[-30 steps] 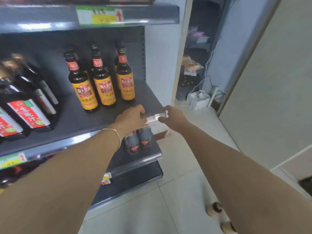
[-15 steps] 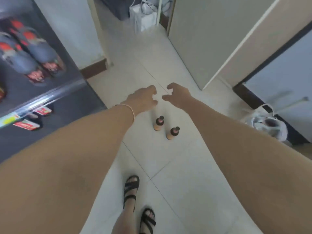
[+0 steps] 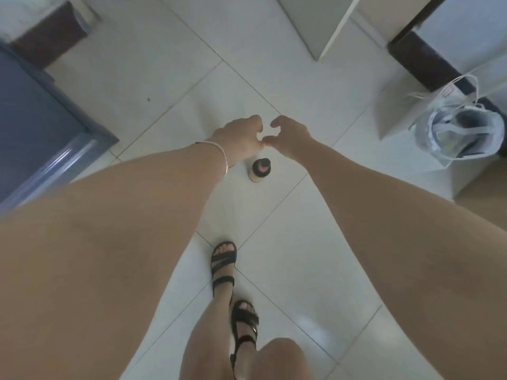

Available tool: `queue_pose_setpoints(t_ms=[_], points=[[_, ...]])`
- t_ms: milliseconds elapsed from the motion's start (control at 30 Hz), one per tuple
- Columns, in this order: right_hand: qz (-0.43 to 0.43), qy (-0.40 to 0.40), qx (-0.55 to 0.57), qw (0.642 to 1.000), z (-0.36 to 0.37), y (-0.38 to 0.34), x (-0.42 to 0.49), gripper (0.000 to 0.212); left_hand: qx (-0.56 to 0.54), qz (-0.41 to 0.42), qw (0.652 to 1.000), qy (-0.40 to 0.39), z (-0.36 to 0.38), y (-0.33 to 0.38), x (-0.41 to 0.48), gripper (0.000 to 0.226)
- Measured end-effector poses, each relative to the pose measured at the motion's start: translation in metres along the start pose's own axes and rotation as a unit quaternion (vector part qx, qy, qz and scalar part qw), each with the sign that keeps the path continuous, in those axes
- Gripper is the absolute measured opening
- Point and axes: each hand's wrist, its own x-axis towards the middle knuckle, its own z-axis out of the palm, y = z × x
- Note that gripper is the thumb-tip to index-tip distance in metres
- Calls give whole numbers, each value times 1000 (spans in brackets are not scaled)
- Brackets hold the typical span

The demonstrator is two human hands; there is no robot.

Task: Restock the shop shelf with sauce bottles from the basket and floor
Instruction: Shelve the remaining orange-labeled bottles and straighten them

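I look straight down at the white tiled floor. One sauce bottle (image 3: 260, 171) stands upright there, seen from above: dark cap, red neck label, tan body. My left hand (image 3: 241, 139), with a thin bracelet on the wrist, hovers just above and left of the bottle, fingers curled and apart, holding nothing. My right hand (image 3: 290, 137) hangs just above and right of it, also empty with curled fingers. The two thumbs nearly touch. A second bottle seen earlier is hidden, likely under my left hand or wrist.
The grey shelf base (image 3: 41, 133) juts in at the left. A white plastic bag (image 3: 461, 133) sits on the floor at the right, beside a dark skirting (image 3: 422, 58). My sandalled feet (image 3: 223, 264) stand just behind the bottle.
My view swung from the shelf down to the floor. Both hands left the shelf edge and dropped over the bottles; now only one bottle shows between them.
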Motion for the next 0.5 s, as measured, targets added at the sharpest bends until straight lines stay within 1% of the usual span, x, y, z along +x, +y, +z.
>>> queue_pose_setpoints(t_ms=[167,267,400,500], points=[[15,-24,3,1000,23,40,51,48,-7,-41,999,-17,41,-11,47,39],[11,-47,-21,999,31,63,79,46,-5,-56,998,-18,65,-14,75,39],[-5,-78,-70,995,41,96,122,56,-30,-72,997,6,103,-16,119,40],[-9,-112,-105,988,57,120,147,66,-51,-74,995,35,133,-20,146,35]])
